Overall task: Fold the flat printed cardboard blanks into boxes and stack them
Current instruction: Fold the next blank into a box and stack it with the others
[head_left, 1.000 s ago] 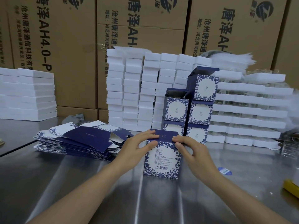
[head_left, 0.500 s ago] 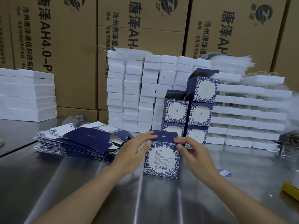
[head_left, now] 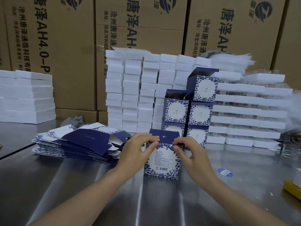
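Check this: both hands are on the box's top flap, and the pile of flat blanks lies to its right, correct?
Wrong side: the head view shows the pile of flat blanks left of the box; the left hand and right hand are on its top flap.

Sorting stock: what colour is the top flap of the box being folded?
Dark navy flap, head view.

Free room over near tabletop point(head_left: 81, 185); flat blanks point(head_left: 78, 144) left, stacked boxes point(head_left: 200, 111) behind.

The left forearm point(head_left: 84, 194) and right forearm point(head_left: 231, 198) are bare along their whole visible length; the left hand point(head_left: 138, 152) and right hand point(head_left: 193, 159) are bare too.
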{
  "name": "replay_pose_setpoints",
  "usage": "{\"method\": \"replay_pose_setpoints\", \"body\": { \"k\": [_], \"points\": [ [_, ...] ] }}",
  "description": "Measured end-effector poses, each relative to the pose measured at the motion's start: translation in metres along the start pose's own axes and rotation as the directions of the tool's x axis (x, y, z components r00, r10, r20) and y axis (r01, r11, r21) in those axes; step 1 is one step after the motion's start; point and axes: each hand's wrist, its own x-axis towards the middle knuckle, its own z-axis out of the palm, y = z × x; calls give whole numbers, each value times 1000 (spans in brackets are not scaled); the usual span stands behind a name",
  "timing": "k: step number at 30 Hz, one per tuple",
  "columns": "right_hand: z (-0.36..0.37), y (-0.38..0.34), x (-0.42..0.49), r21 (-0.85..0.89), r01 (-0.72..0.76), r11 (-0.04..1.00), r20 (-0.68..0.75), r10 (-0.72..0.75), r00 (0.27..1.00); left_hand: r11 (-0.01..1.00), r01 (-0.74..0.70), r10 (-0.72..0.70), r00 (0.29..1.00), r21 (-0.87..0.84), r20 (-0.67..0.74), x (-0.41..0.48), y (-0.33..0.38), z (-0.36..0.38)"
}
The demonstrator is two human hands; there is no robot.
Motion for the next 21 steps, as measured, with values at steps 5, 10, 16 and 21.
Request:
{"method": "replay_pose_setpoints", "body": {
  "k": [5,10,16,21],
  "points": [
    [0,-2,5,38,-75,996,6,75,997,999,50,-49,997,-20,52,2,-4,-2],
    [-2,-3,2,215,-225,950,34,223,974,965,199,-187,979,-173,85,2,-5,-1],
    [6,-17,-9,580,-616,533,213,630,747,812,431,-417,900,-394,126,4,4,0],
    [6,-22,-7,523,-588,617,128,625,770,760,495,-502,858,-420,103,11,9,-7]
  ]
}}
